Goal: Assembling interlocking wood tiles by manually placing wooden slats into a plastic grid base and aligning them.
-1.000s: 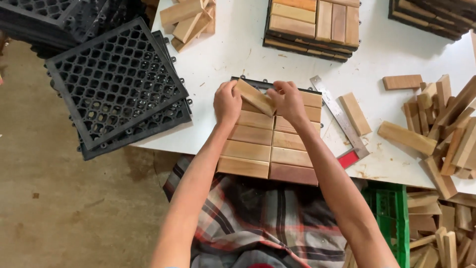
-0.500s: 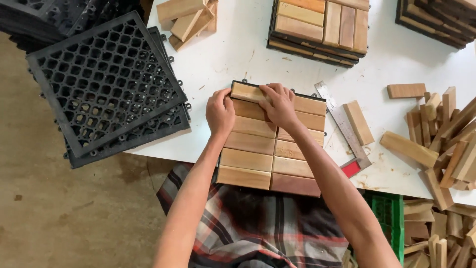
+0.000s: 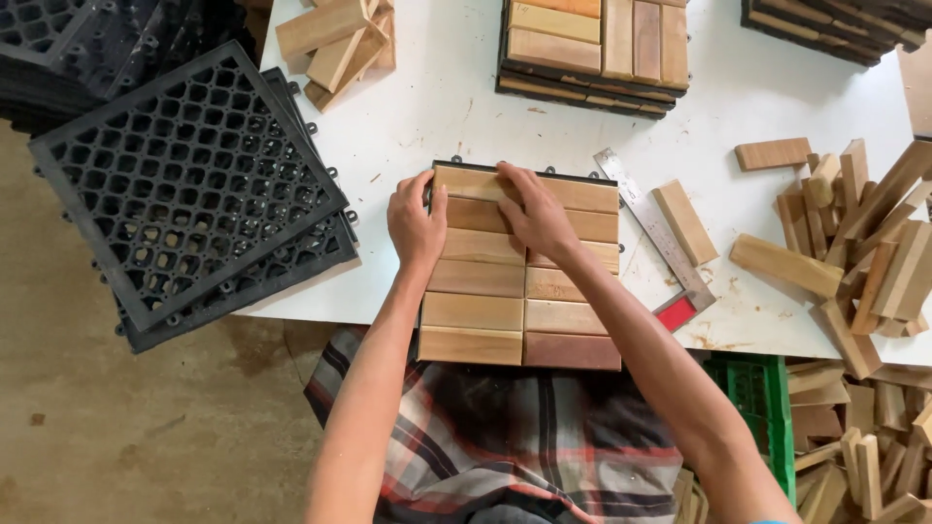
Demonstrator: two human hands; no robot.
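Left hand: my left hand is resting against the left edge of the wooden slat tile, fingers curled loosely along its side, thumb lying on the top-left slat; it is touching, not lifting.
Right hand: my right hand is lying flat on the upper slats, fingers spread a little and reaching toward the tile's far edge, palm pressing down; it is gripping nothing.
Tile: it is sitting at the near edge of the white bench, its near rows hanging over that edge above my plaid lap; a black rim is showing along its far side.
Black grid bases: they are lying stacked at the bench's left edge, tilted and overhanging it.
Steel ruler: it is lying just right of the tile, running slantwise, a red piece at its near end.
Loose block: it is lying just beside the ruler.
Finished tile stack: it is sitting at the far edge.
Slat pile: it is heaped at the right edge.
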